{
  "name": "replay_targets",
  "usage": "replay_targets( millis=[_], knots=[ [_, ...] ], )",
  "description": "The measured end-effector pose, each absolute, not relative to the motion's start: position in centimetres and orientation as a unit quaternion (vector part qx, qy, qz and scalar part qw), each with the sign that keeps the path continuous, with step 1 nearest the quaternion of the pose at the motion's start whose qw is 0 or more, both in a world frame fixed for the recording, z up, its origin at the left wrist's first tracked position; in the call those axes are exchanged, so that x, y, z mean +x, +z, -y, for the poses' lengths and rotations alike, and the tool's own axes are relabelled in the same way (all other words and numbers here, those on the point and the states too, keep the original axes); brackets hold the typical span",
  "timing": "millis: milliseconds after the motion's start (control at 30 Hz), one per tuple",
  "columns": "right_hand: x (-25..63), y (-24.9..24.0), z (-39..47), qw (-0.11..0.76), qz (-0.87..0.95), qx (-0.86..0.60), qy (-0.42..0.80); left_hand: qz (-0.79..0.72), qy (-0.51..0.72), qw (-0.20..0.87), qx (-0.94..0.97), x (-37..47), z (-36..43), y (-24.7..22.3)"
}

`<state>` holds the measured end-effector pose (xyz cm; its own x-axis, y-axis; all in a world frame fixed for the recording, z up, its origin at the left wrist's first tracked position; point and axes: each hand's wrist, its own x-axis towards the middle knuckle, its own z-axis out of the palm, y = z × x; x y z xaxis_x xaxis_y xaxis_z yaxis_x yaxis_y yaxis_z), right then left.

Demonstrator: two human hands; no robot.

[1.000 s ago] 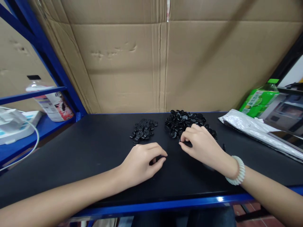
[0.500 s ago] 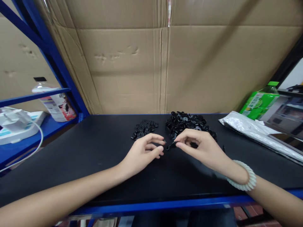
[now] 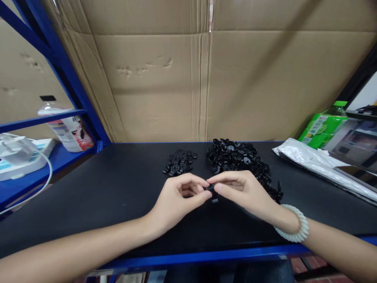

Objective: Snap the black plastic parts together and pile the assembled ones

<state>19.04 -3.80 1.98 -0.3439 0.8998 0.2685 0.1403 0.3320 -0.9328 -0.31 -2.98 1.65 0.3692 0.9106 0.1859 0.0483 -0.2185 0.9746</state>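
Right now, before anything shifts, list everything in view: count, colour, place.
Black part: at least 1, black, between both hands' fingertips
Smaller pile: 1, black, tabletop, left of centre
Larger pile: 1, black, tabletop, right of centre
Tabletop: 1, black, under both piles
Cardboard: sheets uncounted, brown, behind table
Frame: 1, blue, left side
Labelled bottle: 1, red and white, left shelf
Power strip: 1, white, left shelf
Green bottle: 1, green, far right
Plastic package: 1, silvery white, right
Floor tiles: uncounted, reddish, lower right
Bracelet: 1, pale, right wrist
Left hand: 1, bare, centre
Right hand: 1, bare, right of centre
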Motion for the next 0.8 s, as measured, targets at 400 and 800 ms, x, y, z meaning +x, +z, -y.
replay_targets(
  millis=[400, 800],
  knots=[
    [18.74, 1.85, 4.00, 0.443, 0.676, -0.397, 0.436, -0.401, 0.410, 0.525, 0.629, -0.19, 2.73, 1.90],
    [18.59, 1.83, 4.42, 0.453, 0.686, -0.385, 0.419, -0.409, 0.398, 0.521, 0.635, -0.07, 3.15, 2.07]
  ],
)
